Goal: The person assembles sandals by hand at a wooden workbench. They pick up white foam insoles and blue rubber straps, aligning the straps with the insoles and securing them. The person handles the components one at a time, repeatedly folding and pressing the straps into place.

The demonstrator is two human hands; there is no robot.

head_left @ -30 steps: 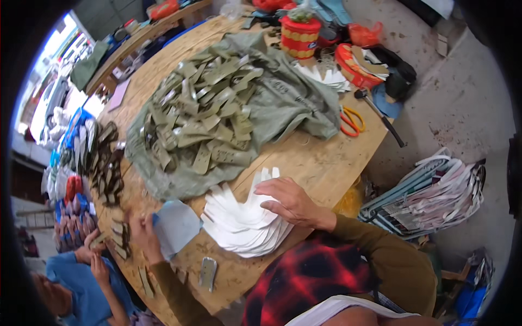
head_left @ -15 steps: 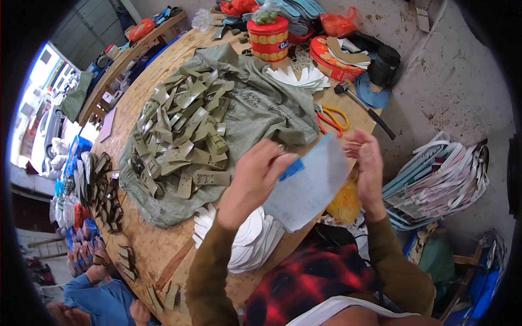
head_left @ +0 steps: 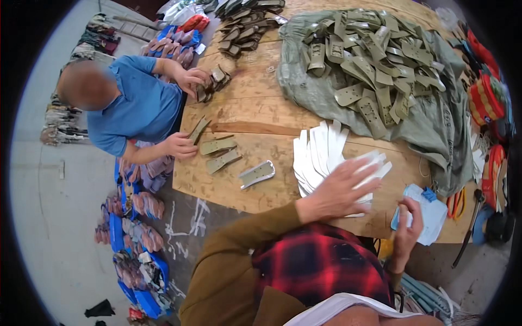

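Observation:
My left hand [head_left: 343,190] is spread open over a fanned stack of white flat strips [head_left: 318,155] near the table's front edge, covering part of them; whether it touches them I cannot tell. To its right, my right hand [head_left: 408,231] is loosely curled with fingers apart and holds nothing visible. Beside its fingertips a pale sheet or thin pad of paper [head_left: 432,220] lies on the table. A small crumpled blue piece [head_left: 429,194] rests on the paper's far edge. A single olive piece with a white rim [head_left: 256,175] lies left of the strips.
Olive perforated pieces [head_left: 375,65] are heaped on a green woven sack [head_left: 331,103]. A co-worker in a blue shirt [head_left: 144,103] handles similar pieces at the left. Orange-handled scissors [head_left: 455,204], a hammer [head_left: 468,228] and red tins [head_left: 485,100] are at the right.
The view has swung left. The paper and blue piece, in my left hand before, now lie on the table. My left hand is now over the white strips.

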